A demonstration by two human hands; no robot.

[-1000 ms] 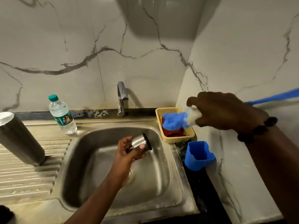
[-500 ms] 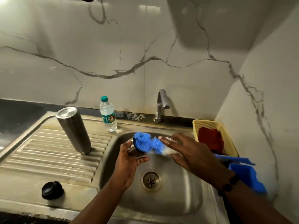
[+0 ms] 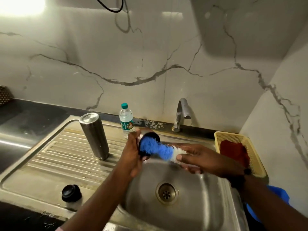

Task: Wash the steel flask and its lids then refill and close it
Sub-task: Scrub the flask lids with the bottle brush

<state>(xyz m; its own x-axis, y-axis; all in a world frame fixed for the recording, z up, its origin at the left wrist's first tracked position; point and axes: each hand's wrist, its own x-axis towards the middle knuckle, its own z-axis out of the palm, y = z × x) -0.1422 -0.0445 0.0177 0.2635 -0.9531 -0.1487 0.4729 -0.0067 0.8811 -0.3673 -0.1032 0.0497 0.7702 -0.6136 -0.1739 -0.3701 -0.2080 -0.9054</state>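
**Kid:** What is sitting closest to us?

**Helper:** A small black lid (image 3: 71, 192) is sitting on the draining board (image 3: 55, 157), near the front edge. It is waiting for its wash, I think.

**Kid:** And what are the hands doing?

**Helper:** They are working over the sink (image 3: 191, 202). The left hand (image 3: 133, 154) is curling its fingers round the steel cup lid (image 3: 148, 145) and holding it with the open side facing the brush. The right hand (image 3: 203, 157) is gripping the bottle brush (image 3: 156, 148) close to its white part and pushing the blue bristles into the lid.

**Kid:** How do you scrub it well?

**Helper:** I would be holding the lid tight, turning the brush round and round, and pushing the bristles right to the bottom and the edges. Keeping it all over the sink is smart too.

**Kid:** Where is the flask?

**Helper:** The steel flask (image 3: 94, 135) is standing upside down on the draining board, left of the hands and apart from them. A plastic water bottle (image 3: 126, 120) is standing behind, and the tap (image 3: 180, 112) is further back by the wall. No water is coming out of it. A yellow basket (image 3: 240, 139) with a red cloth (image 3: 233, 150) is sitting on the right.

**Kid:** What can't we see?

**Helper:** The brush is filling the lid, so its inside is hiding. The right arm is covering the brush handle. Something blue (image 3: 280, 195) is peeking out behind that arm, and I cannot tell what it is.
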